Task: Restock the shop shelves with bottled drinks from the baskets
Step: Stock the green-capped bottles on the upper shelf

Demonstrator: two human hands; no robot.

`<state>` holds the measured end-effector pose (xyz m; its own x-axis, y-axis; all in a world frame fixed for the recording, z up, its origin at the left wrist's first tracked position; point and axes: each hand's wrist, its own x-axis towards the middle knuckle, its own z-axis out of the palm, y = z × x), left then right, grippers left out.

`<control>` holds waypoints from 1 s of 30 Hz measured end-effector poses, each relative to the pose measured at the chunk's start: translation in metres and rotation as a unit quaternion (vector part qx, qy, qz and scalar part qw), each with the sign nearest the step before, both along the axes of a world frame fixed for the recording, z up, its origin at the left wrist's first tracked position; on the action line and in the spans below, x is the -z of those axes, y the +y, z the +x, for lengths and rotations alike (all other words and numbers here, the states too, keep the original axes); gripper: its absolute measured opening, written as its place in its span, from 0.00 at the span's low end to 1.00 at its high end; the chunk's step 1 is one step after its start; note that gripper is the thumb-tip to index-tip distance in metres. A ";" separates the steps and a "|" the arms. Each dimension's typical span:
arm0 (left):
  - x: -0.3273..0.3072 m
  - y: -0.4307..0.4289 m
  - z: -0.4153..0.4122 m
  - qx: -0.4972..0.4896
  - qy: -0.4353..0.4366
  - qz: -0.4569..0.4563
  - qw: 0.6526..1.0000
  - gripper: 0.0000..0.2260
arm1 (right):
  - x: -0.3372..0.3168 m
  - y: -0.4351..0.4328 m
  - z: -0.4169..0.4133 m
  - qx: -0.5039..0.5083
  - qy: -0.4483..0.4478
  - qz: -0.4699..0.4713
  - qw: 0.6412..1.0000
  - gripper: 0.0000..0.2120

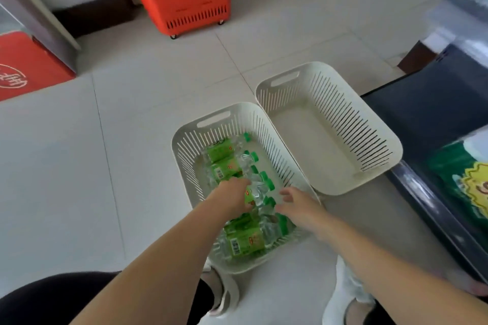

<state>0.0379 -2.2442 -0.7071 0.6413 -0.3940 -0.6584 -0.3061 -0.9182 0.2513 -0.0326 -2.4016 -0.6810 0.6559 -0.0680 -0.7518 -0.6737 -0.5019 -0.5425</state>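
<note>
One bottle point(258, 193) in left grip point(234, 196); right grip point(298, 206) slack just inside right rim of basket point(274, 145)

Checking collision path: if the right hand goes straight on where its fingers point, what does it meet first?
Probably the bottle the left hand grips; the right hand points at its capped end. Depth is unclear, so it may pass just above.
</note>
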 end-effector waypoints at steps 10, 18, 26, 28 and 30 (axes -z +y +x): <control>0.051 0.008 0.000 -0.040 0.028 0.030 0.998 0.43 | 0.053 -0.003 0.010 -0.136 0.108 -0.037 0.984 0.20; 0.050 0.009 -0.005 -0.064 -0.002 0.010 0.998 0.36 | 0.063 -0.001 0.007 -0.167 0.120 0.006 0.979 0.20; 0.022 0.012 -0.002 -0.120 -0.052 -0.046 0.990 0.36 | 0.046 0.010 0.008 0.006 0.035 0.092 0.995 0.17; 0.011 0.013 -0.002 -0.128 -0.054 -0.052 0.989 0.37 | 0.038 0.008 0.007 0.006 -0.010 0.081 0.997 0.16; -0.002 0.012 -0.003 -0.145 -0.060 -0.065 0.985 0.39 | 0.028 0.002 0.007 0.030 -0.047 0.077 0.995 0.14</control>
<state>0.0347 -2.2318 -0.7056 0.8093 -0.2578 -0.5278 -0.0693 -0.9341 0.3501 -0.0258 -2.3992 -0.7091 0.7222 0.0015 -0.6916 -0.6428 -0.3676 -0.6720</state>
